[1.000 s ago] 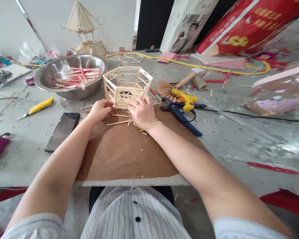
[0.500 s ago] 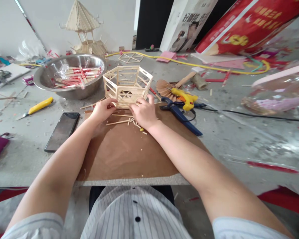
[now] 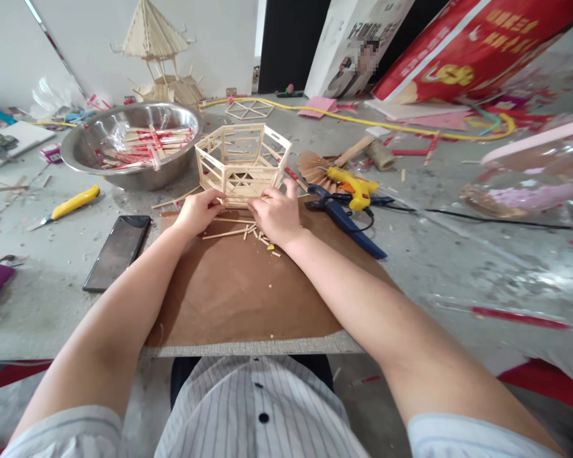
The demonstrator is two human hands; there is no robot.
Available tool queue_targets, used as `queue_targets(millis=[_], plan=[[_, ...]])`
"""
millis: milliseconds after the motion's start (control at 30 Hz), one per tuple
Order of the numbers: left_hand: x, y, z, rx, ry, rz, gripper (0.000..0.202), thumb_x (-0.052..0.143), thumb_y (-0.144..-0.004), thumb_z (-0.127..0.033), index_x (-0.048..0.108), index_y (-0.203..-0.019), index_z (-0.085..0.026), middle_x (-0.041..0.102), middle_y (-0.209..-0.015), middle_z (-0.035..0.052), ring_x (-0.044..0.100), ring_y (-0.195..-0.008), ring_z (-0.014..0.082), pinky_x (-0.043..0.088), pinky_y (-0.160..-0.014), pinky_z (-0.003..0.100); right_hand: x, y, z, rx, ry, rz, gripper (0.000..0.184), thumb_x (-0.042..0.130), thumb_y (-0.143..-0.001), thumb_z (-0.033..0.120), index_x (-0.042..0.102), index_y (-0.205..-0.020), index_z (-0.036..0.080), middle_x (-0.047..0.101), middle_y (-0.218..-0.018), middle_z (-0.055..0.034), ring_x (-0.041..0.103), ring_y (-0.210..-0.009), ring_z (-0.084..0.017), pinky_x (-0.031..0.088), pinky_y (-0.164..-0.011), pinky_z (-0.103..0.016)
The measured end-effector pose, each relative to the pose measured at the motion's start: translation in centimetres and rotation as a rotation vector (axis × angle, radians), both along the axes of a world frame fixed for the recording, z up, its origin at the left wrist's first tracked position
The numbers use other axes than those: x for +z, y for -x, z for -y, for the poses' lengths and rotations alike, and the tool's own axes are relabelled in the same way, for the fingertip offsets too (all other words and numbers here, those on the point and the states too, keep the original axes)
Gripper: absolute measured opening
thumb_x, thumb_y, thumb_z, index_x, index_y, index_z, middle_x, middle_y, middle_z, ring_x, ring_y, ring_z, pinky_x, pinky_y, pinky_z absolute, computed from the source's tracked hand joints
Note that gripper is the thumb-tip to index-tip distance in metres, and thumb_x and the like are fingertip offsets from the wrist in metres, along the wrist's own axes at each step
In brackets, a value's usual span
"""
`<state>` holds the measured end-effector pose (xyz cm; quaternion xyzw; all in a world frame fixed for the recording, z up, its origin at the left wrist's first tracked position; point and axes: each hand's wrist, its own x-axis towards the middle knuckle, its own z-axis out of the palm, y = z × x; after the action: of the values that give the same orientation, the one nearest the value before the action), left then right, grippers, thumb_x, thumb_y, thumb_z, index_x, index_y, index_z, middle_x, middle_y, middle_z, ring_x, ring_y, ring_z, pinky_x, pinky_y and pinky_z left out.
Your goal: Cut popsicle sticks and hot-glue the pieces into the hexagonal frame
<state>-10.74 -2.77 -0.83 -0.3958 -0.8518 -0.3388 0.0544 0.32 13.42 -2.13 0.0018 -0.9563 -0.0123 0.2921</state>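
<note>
A many-sided open frame of thin wooden sticks [image 3: 248, 172] stands at the far edge of a brown mat [image 3: 248, 286]. My left hand [image 3: 200, 213] has its fingers closed on the frame's lower left front corner. On the lower front side, toward the right, my right hand [image 3: 277, 213] grips the same frame, its index finger raised somewhat. The tips of both thumbs are partly hidden against the wood. Loose wooden sticks [image 3: 226, 233] and several short cut pieces lie on the mat between and below the hands.
A steel bowl [image 3: 134, 175] of red-and-pale sticks stands back left, before a wooden pavilion model [image 3: 157, 51]. A yellow craft knife [image 3: 76, 202] and a phone [image 3: 118, 251] lie left. To the right are a yellow glue gun [image 3: 356, 189] and a blue-handled tool [image 3: 353, 226].
Both hands keep their hold on the stick frame, which stays in place. The whole view has shifted very slightly.
</note>
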Motion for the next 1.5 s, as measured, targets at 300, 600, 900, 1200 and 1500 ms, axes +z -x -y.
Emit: queue_targets(millis=[300,600,900,1200,1500], plan=[[0.1,0.3,0.3,-0.077,0.024,0.048,0.030,0.056,-0.073,-0.023,0.063,-0.101,-0.018,0.068,-0.077,0.0007,0.061,-0.073,0.0114,0.045,-0.072,0.022,-0.4,0.1,-0.4,-0.001,0.016,0.014,0.028,0.040,-0.084,0.015,0.068,-0.084,0.020,0.062,-0.071,-0.0069,0.051,-0.092,-0.023,0.019,-0.094,-0.051],[-0.4,0.6,0.0,-0.107,-0.008,0.104,0.030,0.057,-0.073,-0.026,0.062,-0.102,-0.017,0.070,-0.079,0.0025,0.063,-0.076,0.0130,0.046,-0.073,0.023,-0.4,0.0,-0.4,-0.005,0.024,-0.003,0.030,0.038,-0.085,0.015,0.067,-0.083,0.019,0.061,-0.067,-0.0068,0.051,-0.090,-0.023,0.021,-0.093,-0.054],[-0.2,0.2,-0.3,-0.048,0.000,0.038,0.025,0.059,-0.072,-0.024,0.064,-0.096,-0.017,0.070,-0.078,0.0023,0.063,-0.074,0.0128,0.046,-0.073,0.023,-0.4,0.0,-0.5,0.005,0.033,-0.004,0.032,0.036,-0.086,0.018,0.068,-0.084,0.020,0.061,-0.067,-0.0075,0.051,-0.090,-0.024,0.021,-0.092,-0.054],[-0.3,0.3,-0.4,-0.050,0.010,-0.011,0.024,0.057,-0.074,-0.025,0.065,-0.094,-0.017,0.069,-0.078,0.0025,0.062,-0.072,0.0121,0.045,-0.072,0.022,-0.3,-0.2,-0.3,-0.004,0.024,-0.002,0.030,0.038,-0.085,0.017,0.068,-0.087,0.020,0.065,-0.070,-0.0060,0.052,-0.091,-0.023,0.019,-0.094,-0.052],[-0.3,0.2,-0.2,-0.055,0.005,-0.002,0.022,0.057,-0.075,-0.024,0.064,-0.095,-0.019,0.069,-0.078,0.0007,0.061,-0.073,0.0113,0.045,-0.074,0.022,1.1,-1.2,-2.6,0.093,0.140,-0.163,0.028,0.039,-0.084,0.021,0.066,-0.090,0.019,0.068,-0.088,-0.0054,0.055,-0.089,-0.019,0.034,-0.085,-0.036]])
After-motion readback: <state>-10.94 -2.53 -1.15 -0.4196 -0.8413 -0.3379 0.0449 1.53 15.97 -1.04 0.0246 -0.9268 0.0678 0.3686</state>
